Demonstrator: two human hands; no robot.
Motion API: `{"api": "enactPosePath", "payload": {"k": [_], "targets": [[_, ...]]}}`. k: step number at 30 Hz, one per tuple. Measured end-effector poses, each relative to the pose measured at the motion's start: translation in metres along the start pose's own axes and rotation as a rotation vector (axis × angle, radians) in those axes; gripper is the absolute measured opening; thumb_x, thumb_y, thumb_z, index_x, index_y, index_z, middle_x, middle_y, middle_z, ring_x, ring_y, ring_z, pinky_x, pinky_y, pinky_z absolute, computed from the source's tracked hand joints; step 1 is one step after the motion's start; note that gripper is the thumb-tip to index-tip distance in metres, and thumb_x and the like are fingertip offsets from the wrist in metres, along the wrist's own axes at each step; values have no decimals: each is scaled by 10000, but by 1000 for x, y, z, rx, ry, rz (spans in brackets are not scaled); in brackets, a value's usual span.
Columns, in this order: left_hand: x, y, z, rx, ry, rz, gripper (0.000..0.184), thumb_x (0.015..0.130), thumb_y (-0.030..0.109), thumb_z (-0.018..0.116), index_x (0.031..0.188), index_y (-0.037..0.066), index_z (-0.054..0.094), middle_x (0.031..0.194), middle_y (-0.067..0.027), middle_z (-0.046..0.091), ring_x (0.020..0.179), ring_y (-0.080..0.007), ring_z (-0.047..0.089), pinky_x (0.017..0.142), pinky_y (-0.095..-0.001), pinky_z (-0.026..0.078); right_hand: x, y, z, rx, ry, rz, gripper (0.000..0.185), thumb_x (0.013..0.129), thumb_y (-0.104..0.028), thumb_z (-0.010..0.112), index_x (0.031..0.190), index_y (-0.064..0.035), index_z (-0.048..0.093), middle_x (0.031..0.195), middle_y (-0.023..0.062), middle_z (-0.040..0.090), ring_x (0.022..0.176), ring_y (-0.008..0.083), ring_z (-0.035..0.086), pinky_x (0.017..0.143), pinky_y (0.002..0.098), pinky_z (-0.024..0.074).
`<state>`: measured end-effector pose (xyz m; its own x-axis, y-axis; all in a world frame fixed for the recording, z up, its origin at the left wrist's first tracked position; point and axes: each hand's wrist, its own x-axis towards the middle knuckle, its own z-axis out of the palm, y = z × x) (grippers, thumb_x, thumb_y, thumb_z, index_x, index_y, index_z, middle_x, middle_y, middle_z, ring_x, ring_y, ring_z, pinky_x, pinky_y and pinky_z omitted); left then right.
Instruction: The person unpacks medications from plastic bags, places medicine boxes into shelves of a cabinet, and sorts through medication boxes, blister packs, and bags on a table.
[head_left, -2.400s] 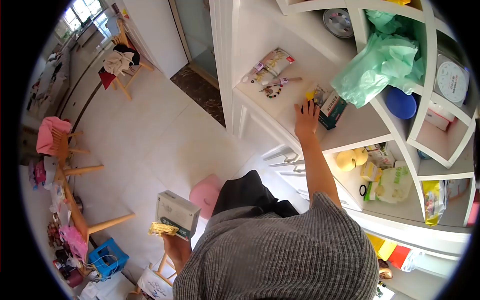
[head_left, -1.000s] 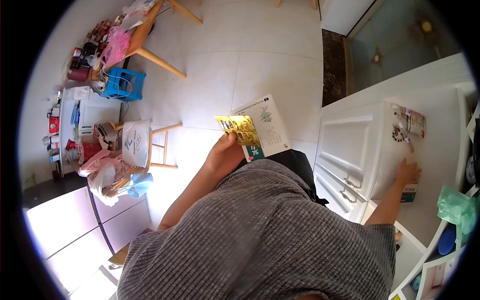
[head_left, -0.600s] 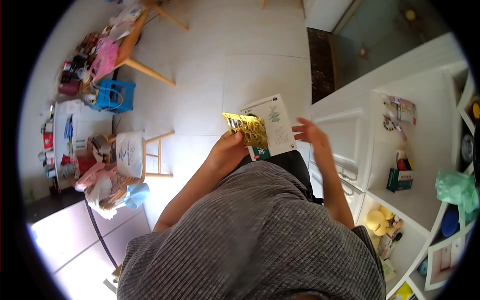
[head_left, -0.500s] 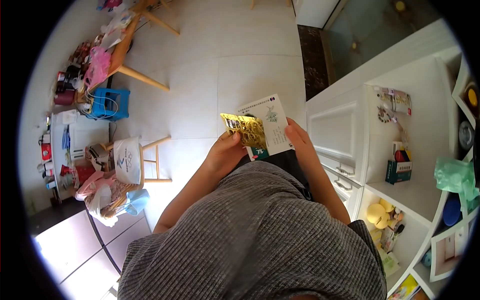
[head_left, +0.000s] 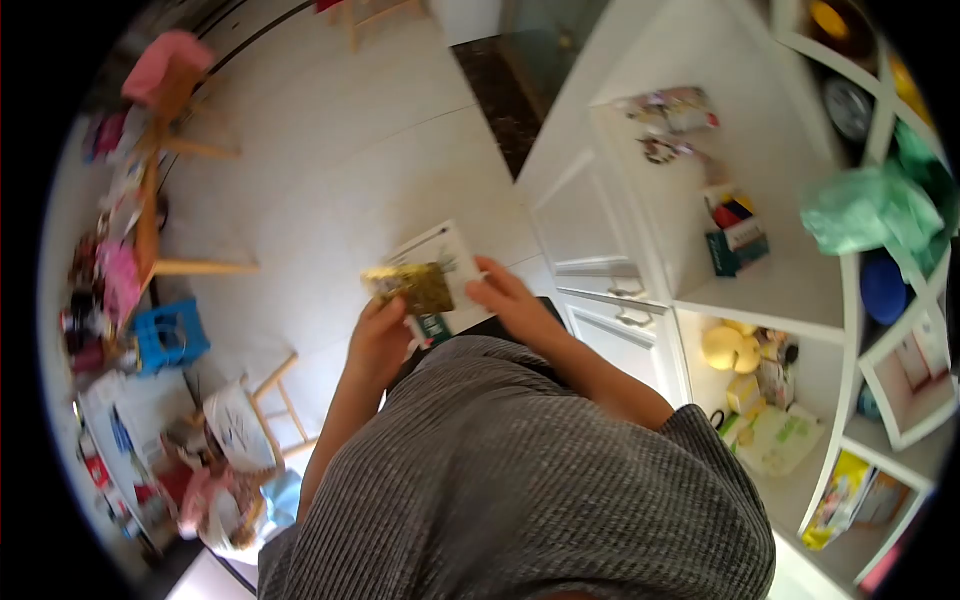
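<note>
My left hand (head_left: 378, 335) is closed on a shiny gold blister pack (head_left: 425, 287), with the thumb on its lower left part. Behind the pack is a white medicine box (head_left: 458, 262) with green at its lower corner, and my right hand (head_left: 505, 298) grips its right edge. The blister pack covers much of the box's face. Both are held in front of my grey ribbed shirt, above the tiled floor. The print is too blurred to read.
On my right, a white cabinet (head_left: 650, 250) carries a dark green box (head_left: 737, 247), a green plastic bag (head_left: 870, 210) and a yellow toy (head_left: 732, 346). Along the left are a blue stool (head_left: 170, 335), a wooden table leg (head_left: 205, 267) and a chair with bags (head_left: 240, 425).
My view has turned and shifted toward the right, so the cabinet fills more of it. Both hands appear further left, with the blister pack and medicine box still held.
</note>
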<state>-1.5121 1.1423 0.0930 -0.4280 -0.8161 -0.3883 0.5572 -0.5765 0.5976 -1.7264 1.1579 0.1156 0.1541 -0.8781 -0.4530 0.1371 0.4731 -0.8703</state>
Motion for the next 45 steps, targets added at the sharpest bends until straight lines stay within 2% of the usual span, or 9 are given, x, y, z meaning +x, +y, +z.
{"api": "enactPosePath", "payload": {"k": [5,13,18,21,25,30,35,42,45], "targets": [[6,10,-3,120,-9,-23,467,859,192,605,1233,-42,452,1215,-136,542,1143,-260,506,985,-394,379,2,10,-22,-255,81,-425,443,909,-296,553,1262,-46,459,1049,109,505,975,192,513,889,299,405],[10,-2,18,301,81,-68,401,835,153,634,1164,-44,515,1146,-130,585,1078,-227,545,968,-379,392,2,-21,-17,-602,86,-773,217,743,-129,705,916,-20,633,794,64,580,673,189,554,603,285,444],[4,-8,5,362,101,-39,429,877,155,593,1271,26,484,1185,-99,568,993,-210,576,667,-317,493,28,3,-77,150,350,-252,231,859,-240,618,862,-12,652,732,37,644,632,92,574,549,251,440],[-3,-6,-5,220,172,-96,392,859,28,543,1242,-36,487,1208,-158,543,1076,-248,548,953,-395,433,60,39,-171,584,830,-136,206,859,-256,593,807,-58,617,663,27,614,549,111,567,491,250,439],[-11,-5,-12,188,193,-88,351,864,10,532,1212,-26,519,1174,-154,567,1050,-242,564,924,-393,457,73,35,-301,761,1083,-240,164,786,-226,651,725,-92,577,631,31,592,537,135,577,431,245,436],[-21,-6,-14,124,214,-32,319,858,19,552,1177,-3,557,1140,-136,591,1047,-239,567,911,-384,459,73,-5,-331,952,1169,-351,168,842,-285,607,872,-127,560,728,13,603,670,130,576,622,310,444],[-37,3,-11,44,289,-17,330,840,11,574,1168,-13,550,1129,-153,592,1042,-234,569,900,-368,462,120,52,-235,643,823,-235,120,842,-224,598,813,-117,554,682,9,569,587,125,525,483,251,373],[-87,15,-74,8,420,96,324,862,-4,553,1185,-31,547,1045,-144,626,905,-192,613,765,-303,512,125,158,51,218,-252,372,168,908,-219,512,947,-70,577,790,45,608,673,151,578,563,278,467],[-123,39,-107,-113,498,112,253,845,-57,558,1059,34,654,1026,-116,653,885,-200,630,768,-296,522,86,129,163,267,-261,491,297,941,-295,446,1061,-51,566,917,89,640,742,179,613,626,265,480]]}}
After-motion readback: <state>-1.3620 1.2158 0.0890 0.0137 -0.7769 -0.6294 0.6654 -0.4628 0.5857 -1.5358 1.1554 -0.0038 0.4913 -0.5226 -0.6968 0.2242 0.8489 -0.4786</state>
